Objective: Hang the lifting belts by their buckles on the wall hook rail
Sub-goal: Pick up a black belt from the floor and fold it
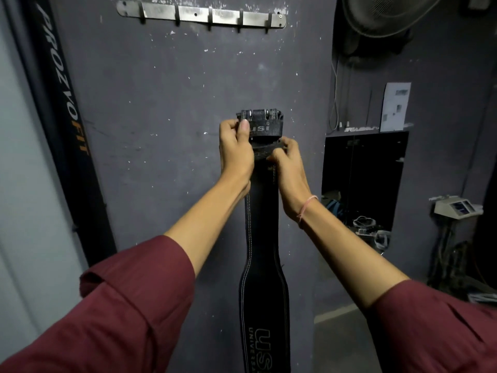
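I hold a black leather lifting belt up in front of a dark grey wall; it hangs down between my forearms, white stitching and a logo showing low down. Its metal buckle is at the top end. My left hand grips the belt just under the buckle, thumb on the strap. My right hand pinches a folded strap end slightly lower. The steel hook rail is fixed high on the wall, well above the buckle, with several bare hooks.
A black banner with lettering stands along the wall at left. A wall fan hangs at upper right. A dark recess with clutter, cables and a small machine fills the right side.
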The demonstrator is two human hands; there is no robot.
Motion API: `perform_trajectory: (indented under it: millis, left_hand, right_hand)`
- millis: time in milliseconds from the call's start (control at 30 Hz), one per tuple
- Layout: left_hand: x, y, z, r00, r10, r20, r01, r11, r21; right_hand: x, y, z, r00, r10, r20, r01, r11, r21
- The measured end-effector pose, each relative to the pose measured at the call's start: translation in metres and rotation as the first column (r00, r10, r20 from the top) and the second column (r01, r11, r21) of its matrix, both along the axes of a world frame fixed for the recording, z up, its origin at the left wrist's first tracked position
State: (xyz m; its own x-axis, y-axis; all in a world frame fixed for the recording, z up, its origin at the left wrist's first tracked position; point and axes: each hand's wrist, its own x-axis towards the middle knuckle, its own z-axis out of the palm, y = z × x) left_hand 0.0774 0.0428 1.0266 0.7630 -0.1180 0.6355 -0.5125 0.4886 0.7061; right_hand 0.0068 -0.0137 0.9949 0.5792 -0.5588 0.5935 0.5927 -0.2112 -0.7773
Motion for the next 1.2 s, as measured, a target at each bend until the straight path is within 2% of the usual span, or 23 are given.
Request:
perform_trajectory:
  millis: [133, 200, 333, 400, 467, 533, 600, 667, 833, 967, 1067, 1200]
  left_hand:
    - [0.008, -0.004, -0.006, 0.997, 0.017, 0.081, -0.016, 1.0, -0.013]
    - [0.014, -0.01, -0.01, 0.994, 0.006, 0.113, -0.004, 1.0, -0.011]
    - [0.029, -0.023, -0.014, 0.989, -0.015, 0.148, 0.013, 1.0, 0.016]
    - [0.038, -0.03, -0.01, 0.991, -0.065, 0.115, 0.063, 0.998, 0.018]
    - [0.043, -0.039, 0.0, 0.988, -0.154, 0.004, 0.154, 0.988, 0.0]
    - [0.047, -0.055, 0.014, 0.978, -0.175, -0.112, 0.174, 0.985, -0.017]
    - [0.056, -0.074, 0.027, 0.993, -0.038, -0.113, 0.042, 0.998, 0.036]
    - [0.067, -0.091, 0.037, 0.997, 0.08, -0.009, -0.079, 0.995, 0.067]
    - [0.095, -0.129, 0.058, 0.963, 0.167, 0.211, -0.18, 0.983, 0.041]
    - [0.103, -0.151, 0.088, 0.871, 0.349, 0.346, -0.368, 0.93, -0.012]
    - [0.112, -0.169, 0.12, 0.802, 0.461, 0.379, -0.478, 0.876, -0.054]
    - [0.137, -0.189, 0.162, 0.701, 0.575, 0.421, -0.593, 0.799, -0.104]
  right_hand:
    - [0.015, -0.012, 0.026, 0.996, 0.074, -0.048, -0.071, 0.996, 0.047]
    - [0.029, -0.02, 0.033, 0.997, 0.012, -0.075, -0.005, 0.995, 0.095]
    - [0.057, -0.039, 0.041, 0.979, -0.156, -0.129, 0.168, 0.981, 0.092]
    - [0.067, -0.049, 0.042, 0.972, -0.227, -0.061, 0.23, 0.972, 0.054]
    - [0.077, -0.061, 0.042, 0.961, -0.276, 0.03, 0.276, 0.961, 0.004]
    - [0.089, -0.074, 0.044, 0.952, -0.288, 0.103, 0.291, 0.957, -0.015]
    - [0.101, -0.087, 0.051, 0.945, -0.275, 0.174, 0.281, 0.96, -0.01]
    - [0.111, -0.103, 0.064, 0.939, -0.267, 0.216, 0.279, 0.96, -0.023]
    - [0.132, -0.147, 0.094, 0.948, -0.208, 0.239, 0.24, 0.964, -0.112]
    - [0.143, -0.168, 0.129, 0.911, -0.3, 0.282, 0.362, 0.911, -0.197]
    - [0.157, -0.181, 0.166, 0.858, -0.456, 0.237, 0.494, 0.859, -0.134]
    - [0.181, -0.202, 0.211, 0.851, -0.406, 0.333, 0.47, 0.872, -0.138]
